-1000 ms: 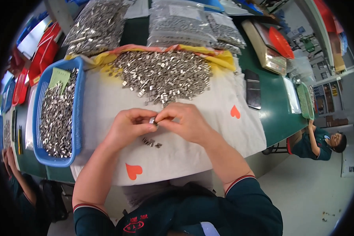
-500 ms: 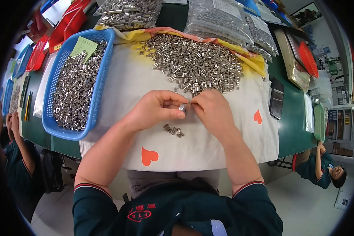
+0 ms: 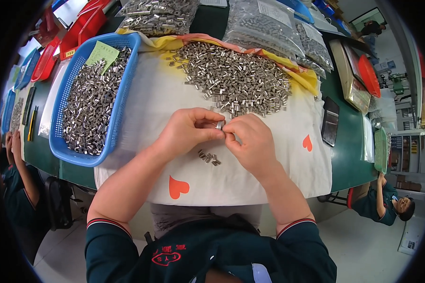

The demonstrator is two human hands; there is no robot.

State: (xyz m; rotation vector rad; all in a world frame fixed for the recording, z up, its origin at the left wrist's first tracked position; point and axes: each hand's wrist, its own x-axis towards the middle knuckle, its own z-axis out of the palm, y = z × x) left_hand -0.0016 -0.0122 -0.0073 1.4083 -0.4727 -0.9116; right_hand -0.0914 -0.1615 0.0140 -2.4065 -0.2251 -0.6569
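Note:
My left hand [image 3: 188,129] is closed, with a small shiny metal piece [image 3: 220,124] pinched between thumb and fingertips. Against that piece sit the fingertips of my right hand [image 3: 251,141], its thumb and index finger pressed together; whatever they grip is too small to make out. Just below my hands a few short metal sleeves [image 3: 209,157] lie in a small group on the white cloth [image 3: 241,184]. Beyond my fingertips spreads a wide heap of similar metal sleeves [image 3: 236,78].
A blue plastic basket [image 3: 115,120] full of metal sleeves, with a green paper slip [image 3: 102,56], stands at left. Clear bags of metal parts [image 3: 264,26] line the back. A dark phone [image 3: 330,121] lies at right. Other people [image 3: 385,203] sit at both sides.
My right hand has shifted slightly down and turned, its thumb now showing against the metal piece. The left hand's thumb has moved a little over the piece, which shows less.

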